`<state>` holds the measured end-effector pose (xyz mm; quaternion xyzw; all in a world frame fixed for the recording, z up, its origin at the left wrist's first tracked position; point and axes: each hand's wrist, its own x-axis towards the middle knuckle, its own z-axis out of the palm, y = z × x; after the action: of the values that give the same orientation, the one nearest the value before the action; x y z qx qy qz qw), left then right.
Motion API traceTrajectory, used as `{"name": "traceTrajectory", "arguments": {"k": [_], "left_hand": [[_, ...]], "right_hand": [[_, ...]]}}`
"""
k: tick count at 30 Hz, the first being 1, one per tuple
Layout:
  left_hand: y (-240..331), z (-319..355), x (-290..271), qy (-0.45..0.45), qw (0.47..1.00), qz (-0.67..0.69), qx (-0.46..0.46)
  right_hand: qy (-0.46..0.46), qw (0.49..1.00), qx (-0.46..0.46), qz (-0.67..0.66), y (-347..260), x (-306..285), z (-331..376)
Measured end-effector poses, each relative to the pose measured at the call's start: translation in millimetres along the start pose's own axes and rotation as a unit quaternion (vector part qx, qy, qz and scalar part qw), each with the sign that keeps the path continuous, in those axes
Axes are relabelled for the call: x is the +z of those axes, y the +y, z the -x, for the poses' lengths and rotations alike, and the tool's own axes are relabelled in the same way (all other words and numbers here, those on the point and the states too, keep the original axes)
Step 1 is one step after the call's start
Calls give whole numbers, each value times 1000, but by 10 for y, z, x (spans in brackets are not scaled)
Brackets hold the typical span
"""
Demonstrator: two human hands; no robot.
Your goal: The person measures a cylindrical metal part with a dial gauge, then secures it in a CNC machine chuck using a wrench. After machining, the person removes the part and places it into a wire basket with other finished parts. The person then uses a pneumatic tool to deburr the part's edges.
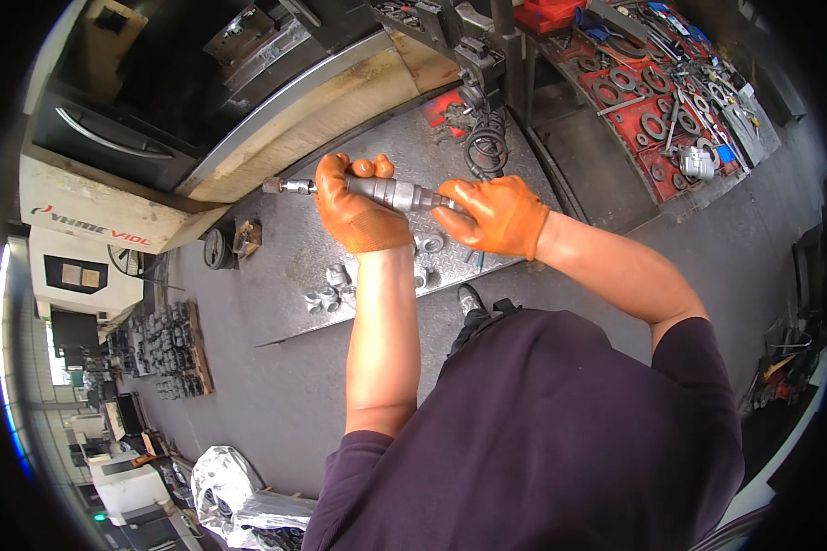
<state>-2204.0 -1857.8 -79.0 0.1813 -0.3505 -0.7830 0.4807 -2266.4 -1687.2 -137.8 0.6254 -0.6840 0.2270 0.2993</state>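
Observation:
I hold a grey metal air die grinder (400, 195) roughly level in front of me, its tip (274, 185) pointing left. My left hand (354, 213), in an orange rubber glove, wraps around the front of its body, fingers curled over the top. My right hand (501, 219), gloved the same, is closed on the rear end by the fitting. Below the tool, several small grey metal castings (326, 298) lie on the steel tread-plate surface (289, 266). Another ring-shaped casting (429, 241) sits just under the grinder, partly hidden by my hands.
A coiled black hose (485, 151) lies beyond my right hand, beside a red item (446, 112). A machine with a dark door (110, 138) stands at the upper left. On the right, a red-topped bench (657, 110) carries rings and tools. Stacked parts (161, 349) stand at the far left.

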Motion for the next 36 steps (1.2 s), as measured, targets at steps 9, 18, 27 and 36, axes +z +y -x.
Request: {"name": "traceTrajectory", "arguments": {"k": [9,18,27,36], "left_hand": [[48,-111,-64,31,999,10,-22],[398,-304,-268,-57,987,146,-32],[649,-113,-87,-108,971,208,-43],[530,117,74,-188,973,131,17]], "right_hand": [[-77,965,206,-141,-48,17,-84],[-94,906,230,-342,12,-489,127],[-27,928,219,-301,-53,-838,370],[-3,827,394,-401,-244,-973,384]]}}
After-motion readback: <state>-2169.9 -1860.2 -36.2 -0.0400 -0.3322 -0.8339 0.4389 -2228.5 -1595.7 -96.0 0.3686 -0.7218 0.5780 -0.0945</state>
